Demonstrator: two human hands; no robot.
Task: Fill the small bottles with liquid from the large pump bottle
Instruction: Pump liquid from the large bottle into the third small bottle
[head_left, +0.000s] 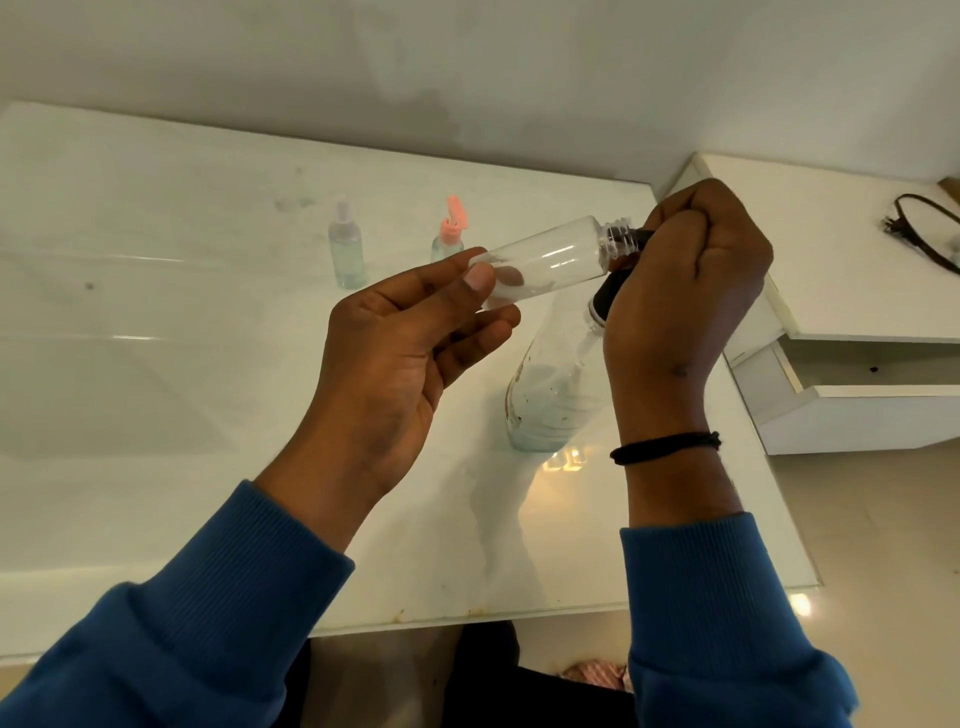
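Observation:
My left hand (415, 332) holds a small clear bottle (550, 262) by its base, tilted nearly flat, its open threaded neck pointing right. The neck meets the black pump nozzle (641, 238) of the large pump bottle (550, 395), which stands on the white table (208, 467). My right hand (696, 291) is closed over the black pump head and hides most of it. The large bottle is clear, with a little pale liquid at the bottom. The small bottle looks nearly empty.
Two small bottles with pale liquid stand at the back of the table: one with a clear cap (345, 249), one with an open pink flip cap (451, 231). A white drawer unit (841, 405) with a dark cable (924, 234) on it stands at right.

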